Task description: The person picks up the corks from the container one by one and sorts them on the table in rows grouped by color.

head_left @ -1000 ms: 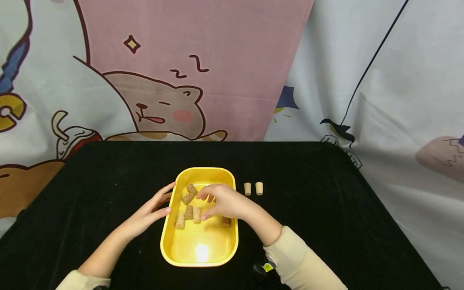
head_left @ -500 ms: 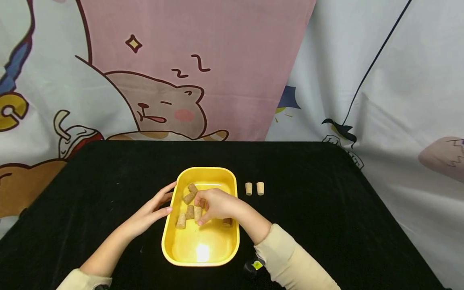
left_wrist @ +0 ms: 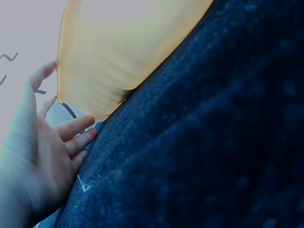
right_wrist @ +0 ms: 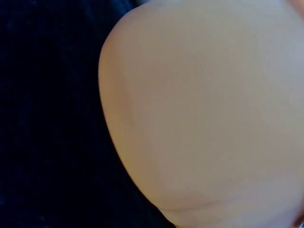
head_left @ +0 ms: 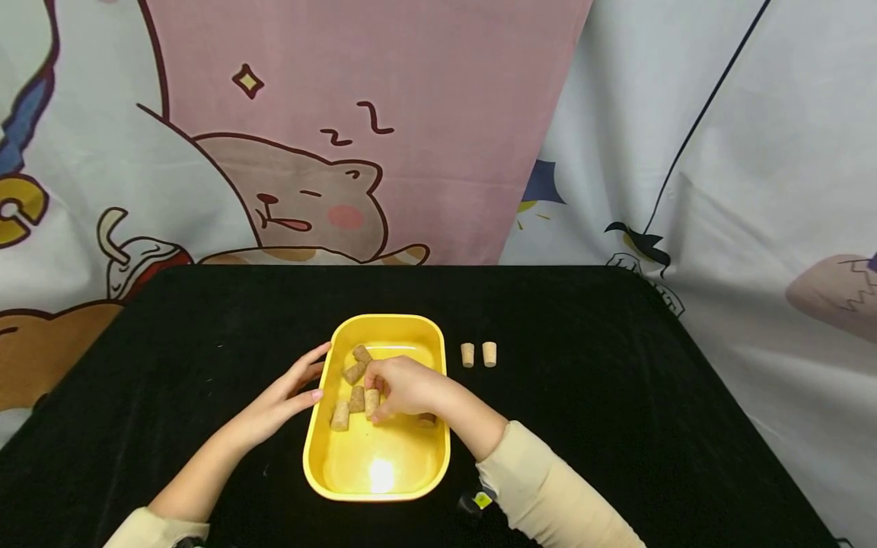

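Observation:
A yellow plastic tray (head_left: 342,473) sits on the black cloth in the head view, with several cork stoppers in it. My right hand (head_left: 409,387) reaches in from the right and pinches one cork stopper (head_left: 371,402) between thumb and fingers, low over the tray floor. Close beside it stands another cork (head_left: 357,399), and a paler cork (head_left: 339,416) is further left. My left hand (head_left: 279,407), fingers extended, touches the tray's left side; the left wrist view shows this hand (left_wrist: 50,154) against the tray wall (left_wrist: 114,57). A blurred close surface fills most of the right wrist view, hiding the fingers.
Two tapered corks, a left one (head_left: 467,355) and a right one (head_left: 489,355), stand on the black table (head_left: 617,426) right of the tray. Two corks touch near the tray's back left, and one dark cork (head_left: 427,419) is under my right wrist. A printed curtain (head_left: 452,152) hangs behind.
My right hand has moved slightly left and down, its fingers closing onto the cork by its thumb. The left hand and the tray have stayed in place.

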The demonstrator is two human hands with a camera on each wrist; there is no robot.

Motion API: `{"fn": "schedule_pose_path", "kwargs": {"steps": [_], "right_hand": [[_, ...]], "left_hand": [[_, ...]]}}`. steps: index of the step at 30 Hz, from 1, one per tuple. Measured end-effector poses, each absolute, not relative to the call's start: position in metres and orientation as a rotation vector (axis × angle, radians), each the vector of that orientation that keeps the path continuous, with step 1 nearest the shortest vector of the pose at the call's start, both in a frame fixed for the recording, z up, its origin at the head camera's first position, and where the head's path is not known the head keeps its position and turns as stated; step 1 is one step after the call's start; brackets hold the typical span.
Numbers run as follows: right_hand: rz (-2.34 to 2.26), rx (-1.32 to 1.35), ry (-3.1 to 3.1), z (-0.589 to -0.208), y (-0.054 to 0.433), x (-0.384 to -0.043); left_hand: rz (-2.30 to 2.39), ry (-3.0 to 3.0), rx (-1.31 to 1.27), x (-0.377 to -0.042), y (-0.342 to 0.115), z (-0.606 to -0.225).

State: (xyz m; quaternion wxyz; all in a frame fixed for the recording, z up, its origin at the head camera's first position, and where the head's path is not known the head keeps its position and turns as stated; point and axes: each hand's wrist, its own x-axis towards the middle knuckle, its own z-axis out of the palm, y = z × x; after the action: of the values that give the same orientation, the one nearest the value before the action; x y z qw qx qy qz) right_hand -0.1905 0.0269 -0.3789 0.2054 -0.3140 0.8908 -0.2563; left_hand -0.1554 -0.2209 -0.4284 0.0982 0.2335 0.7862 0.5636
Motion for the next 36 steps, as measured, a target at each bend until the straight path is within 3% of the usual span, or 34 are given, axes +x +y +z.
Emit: {"fn": "schedule_pose_path", "kwargs": {"steps": [36], "right_hand": [[-0.822, -1.058, 2.521, -0.3754, 0.0334, -0.1901]], "left_hand": [[1.668, 2.308, 0.648, -0.1559, -0.2205, -0.4285]]}}
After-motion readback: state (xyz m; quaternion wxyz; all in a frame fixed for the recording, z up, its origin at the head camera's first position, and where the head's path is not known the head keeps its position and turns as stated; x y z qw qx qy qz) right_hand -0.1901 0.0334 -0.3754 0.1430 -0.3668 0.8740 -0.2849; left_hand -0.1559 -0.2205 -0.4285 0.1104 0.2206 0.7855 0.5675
